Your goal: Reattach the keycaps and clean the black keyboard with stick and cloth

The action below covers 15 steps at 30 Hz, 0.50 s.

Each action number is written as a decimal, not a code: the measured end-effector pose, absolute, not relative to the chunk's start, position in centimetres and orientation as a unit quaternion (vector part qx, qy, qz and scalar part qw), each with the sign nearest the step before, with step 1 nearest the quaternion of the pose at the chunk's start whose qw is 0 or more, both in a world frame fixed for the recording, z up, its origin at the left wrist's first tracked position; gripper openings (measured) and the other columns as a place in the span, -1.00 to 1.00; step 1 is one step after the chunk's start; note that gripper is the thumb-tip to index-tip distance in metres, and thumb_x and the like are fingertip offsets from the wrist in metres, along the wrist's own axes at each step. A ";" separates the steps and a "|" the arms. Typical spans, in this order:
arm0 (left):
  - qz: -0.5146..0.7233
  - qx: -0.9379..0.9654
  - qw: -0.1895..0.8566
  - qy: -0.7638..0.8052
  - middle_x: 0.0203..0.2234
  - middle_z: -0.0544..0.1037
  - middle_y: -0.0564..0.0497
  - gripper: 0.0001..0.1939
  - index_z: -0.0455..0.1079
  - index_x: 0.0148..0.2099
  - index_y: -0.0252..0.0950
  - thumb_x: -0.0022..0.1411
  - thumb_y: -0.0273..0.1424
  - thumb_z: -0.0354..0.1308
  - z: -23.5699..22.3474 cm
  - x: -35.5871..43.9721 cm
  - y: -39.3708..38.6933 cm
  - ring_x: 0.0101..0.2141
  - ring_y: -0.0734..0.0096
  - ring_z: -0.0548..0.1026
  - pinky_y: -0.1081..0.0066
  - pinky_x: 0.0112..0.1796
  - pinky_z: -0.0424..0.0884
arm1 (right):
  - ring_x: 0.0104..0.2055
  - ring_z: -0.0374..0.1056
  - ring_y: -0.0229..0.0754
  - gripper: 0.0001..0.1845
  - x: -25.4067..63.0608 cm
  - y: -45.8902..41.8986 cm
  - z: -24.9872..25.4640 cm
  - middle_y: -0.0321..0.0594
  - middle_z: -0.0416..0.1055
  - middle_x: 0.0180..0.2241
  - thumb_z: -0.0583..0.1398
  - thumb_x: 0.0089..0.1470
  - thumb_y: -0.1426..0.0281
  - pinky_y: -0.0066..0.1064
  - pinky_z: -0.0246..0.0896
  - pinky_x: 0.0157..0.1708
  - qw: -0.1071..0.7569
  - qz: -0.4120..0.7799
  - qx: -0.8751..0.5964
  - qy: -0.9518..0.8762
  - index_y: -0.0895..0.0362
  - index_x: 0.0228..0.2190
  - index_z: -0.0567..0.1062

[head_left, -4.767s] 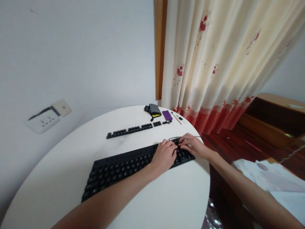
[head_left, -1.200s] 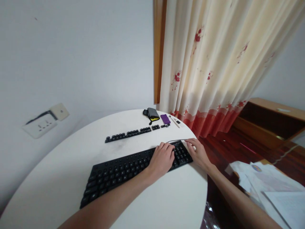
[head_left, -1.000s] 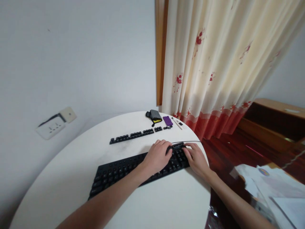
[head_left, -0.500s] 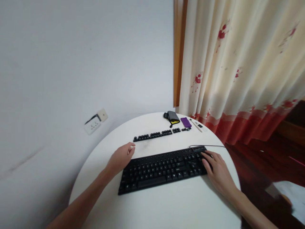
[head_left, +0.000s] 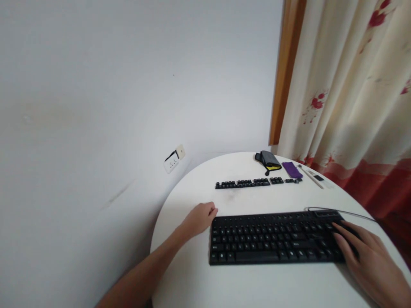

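A black keyboard lies flat on the white round table. My left hand is closed at the keyboard's upper left corner, fingers curled; whatever they may hold is hidden. Over the right end of the keyboard, my right hand is spread, with fingers stretched across the number pad area and the thumb near the front right part. Behind the keyboard, loose black keycaps stand lined up in a row. A thin cable leaves the keyboard's back edge toward the right.
At the back lie a grey and black pouch with yellow inside, a purple cloth and a thin brush-like stick. A wall socket is on the left. A flowered curtain hangs at the right.
My view has turned left, so everything sits farther right in the picture. My left hand has drawn slightly back toward the keyboard's corner. My right hand stays over the right end.
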<state>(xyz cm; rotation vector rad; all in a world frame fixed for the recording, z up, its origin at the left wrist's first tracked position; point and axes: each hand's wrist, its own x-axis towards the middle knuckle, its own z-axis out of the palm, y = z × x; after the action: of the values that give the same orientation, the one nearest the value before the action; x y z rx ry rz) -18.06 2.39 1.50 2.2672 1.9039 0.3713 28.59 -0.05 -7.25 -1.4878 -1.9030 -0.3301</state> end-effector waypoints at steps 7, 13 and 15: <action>0.247 0.701 -0.001 0.669 -0.33 0.58 -0.02 -0.84 0.44 -0.29 -0.25 0.26 -0.42 0.03 1.4 -19.6 10.7 -0.28 0.32 0.49 0.40 -0.23 0.31 | -0.08 0.35 0.17 -0.68 28.3 -0.6 -5.3 0.03 0.43 -0.10 0.08 0.16 0.20 0.03 0.18 0.00 0.423 -0.123 -0.560 -0.701 -0.03 -0.09 0.48; 0.304 0.728 -0.057 0.612 -0.27 0.55 -0.01 -0.87 0.45 -0.20 -0.26 0.28 -0.40 0.09 -1.7 -20.2 11.9 -0.21 0.27 0.44 0.31 -0.11 0.32 | -0.12 0.34 0.01 -0.73 22.4 0.5 -0.7 -0.08 0.42 -0.15 0.10 0.17 0.29 -0.08 0.23 -0.06 0.444 -0.110 -0.487 -0.744 0.08 -0.14 0.49; 0.305 0.735 -0.061 0.602 -0.24 0.54 -0.02 -0.87 0.47 -0.16 -0.26 0.27 -0.41 0.11 -2.2 -20.3 11.8 -0.17 0.25 0.42 0.29 -0.07 0.32 | -0.09 0.30 -0.01 -0.73 18.4 2.0 1.1 -0.07 0.40 -0.14 0.11 0.18 0.34 -0.13 0.22 -0.05 0.428 -0.083 -0.461 -0.773 0.11 -0.12 0.49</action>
<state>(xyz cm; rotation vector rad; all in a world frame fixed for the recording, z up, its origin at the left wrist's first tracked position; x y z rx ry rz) -20.30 11.82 -2.19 2.4041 1.9702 0.9962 18.37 1.97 1.13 -1.1503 -1.9312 -0.2072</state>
